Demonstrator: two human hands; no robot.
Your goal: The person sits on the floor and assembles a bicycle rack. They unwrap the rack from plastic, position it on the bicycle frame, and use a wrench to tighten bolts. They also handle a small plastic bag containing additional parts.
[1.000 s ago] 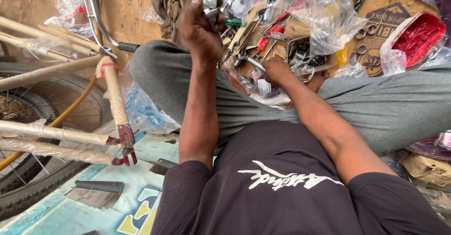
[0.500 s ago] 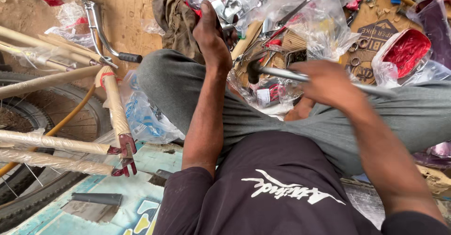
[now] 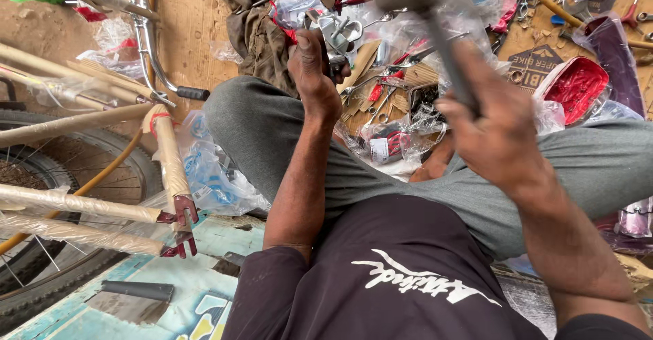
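I sit cross-legged in grey trousers and a dark shirt. My left hand (image 3: 314,68) reaches forward past my knee and grips a small shiny metal bicycle part (image 3: 337,35) over the heap of parts. My right hand (image 3: 500,126) is raised on the right, closed around the grey metal handle of a hammer (image 3: 435,10). The hammer's head is blurred, high above the metal part.
A paper-wrapped bicycle frame (image 3: 81,207) and wheel (image 3: 47,156) lie at the left, with chrome handlebars (image 3: 146,34) beyond. Loose spanners, plastic bags and a red bag (image 3: 577,85) cover the wooden board ahead. A dark block (image 3: 132,291) lies at lower left.
My right hand picked up the hammer from the pile and has swung it upward. My left hand kept its hold on the metal part.
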